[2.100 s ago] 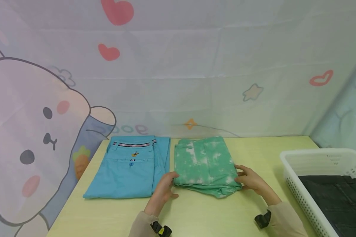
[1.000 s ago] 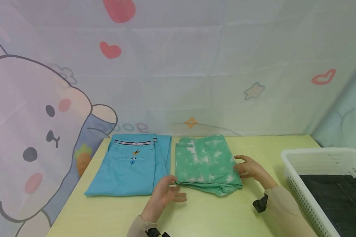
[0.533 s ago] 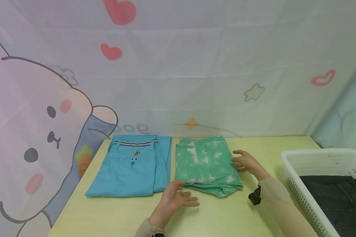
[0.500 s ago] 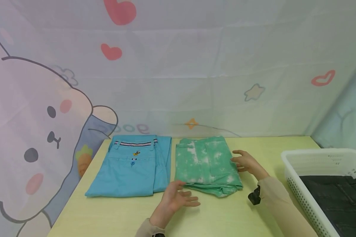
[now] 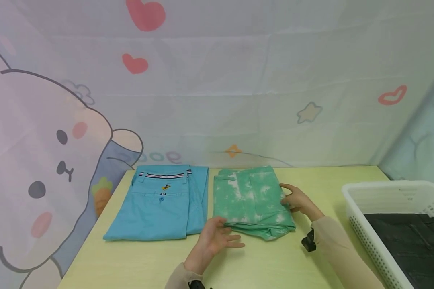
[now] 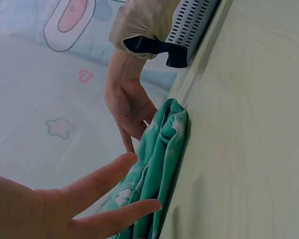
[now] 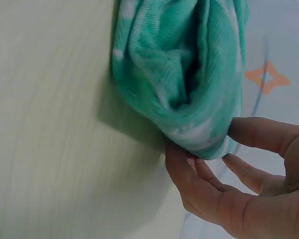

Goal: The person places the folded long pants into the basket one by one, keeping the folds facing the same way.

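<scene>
A folded green tie-dye garment (image 5: 251,200) lies mid-table, beside folded blue trousers (image 5: 155,204) on its left. My left hand (image 5: 217,237) hovers open, fingers spread, just off the green garment's near-left corner; in the left wrist view the left hand (image 6: 89,199) has straight fingers next to the green fold (image 6: 159,154). My right hand (image 5: 294,198) rests against the garment's right edge. In the right wrist view the right hand (image 7: 224,184) has relaxed fingers touching the rounded fold (image 7: 184,64), the thumb on one side and the other fingers beneath.
A white perforated basket (image 5: 383,188) stands at the table's right end with a dark garment (image 5: 412,237) inside. The pale yellow table (image 5: 256,265) ends at a cartoon-printed cloth backdrop behind. Black wrist mounts sit on both beige sleeves.
My left hand has come off the green garment's near-left corner and opened, now hovering beside it. My right hand has slid farther back along the right edge. The garments have not moved.
</scene>
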The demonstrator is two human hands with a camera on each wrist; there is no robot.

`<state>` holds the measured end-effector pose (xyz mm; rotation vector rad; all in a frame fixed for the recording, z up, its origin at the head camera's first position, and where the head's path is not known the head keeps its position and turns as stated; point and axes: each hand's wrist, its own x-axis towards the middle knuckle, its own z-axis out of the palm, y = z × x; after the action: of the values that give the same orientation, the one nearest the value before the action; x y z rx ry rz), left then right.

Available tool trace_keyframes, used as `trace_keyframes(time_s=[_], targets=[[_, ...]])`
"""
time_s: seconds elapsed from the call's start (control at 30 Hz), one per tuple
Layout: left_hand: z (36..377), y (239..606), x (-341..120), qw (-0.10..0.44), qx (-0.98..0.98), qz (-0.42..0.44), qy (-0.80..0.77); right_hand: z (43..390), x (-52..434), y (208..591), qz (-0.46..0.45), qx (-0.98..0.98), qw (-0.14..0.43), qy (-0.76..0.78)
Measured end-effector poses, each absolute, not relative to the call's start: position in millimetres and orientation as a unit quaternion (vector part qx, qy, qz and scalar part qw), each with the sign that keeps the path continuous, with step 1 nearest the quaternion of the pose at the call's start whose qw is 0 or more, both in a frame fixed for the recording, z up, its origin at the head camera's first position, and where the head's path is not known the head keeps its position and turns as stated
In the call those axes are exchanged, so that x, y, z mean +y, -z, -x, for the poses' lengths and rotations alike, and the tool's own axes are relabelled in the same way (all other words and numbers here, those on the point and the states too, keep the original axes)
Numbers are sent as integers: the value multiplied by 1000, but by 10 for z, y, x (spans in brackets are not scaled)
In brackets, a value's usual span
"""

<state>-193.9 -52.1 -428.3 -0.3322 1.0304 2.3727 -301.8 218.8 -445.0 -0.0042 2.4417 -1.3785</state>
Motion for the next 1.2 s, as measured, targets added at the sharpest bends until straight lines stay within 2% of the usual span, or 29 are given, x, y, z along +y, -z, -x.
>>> trace_keyframes(time_s=[0.33,0.87,1.2], targets=[[2009,4278,-545,261,400,117,-871,2898,2185,4428,10,863,161,480],[2128,4333,-636,233,411,118,-873,2632,2081,4464,26,850,186,492],[2191,4353,-657,219,435,102,-868,2441,1952,4490,0,838,188,513]])
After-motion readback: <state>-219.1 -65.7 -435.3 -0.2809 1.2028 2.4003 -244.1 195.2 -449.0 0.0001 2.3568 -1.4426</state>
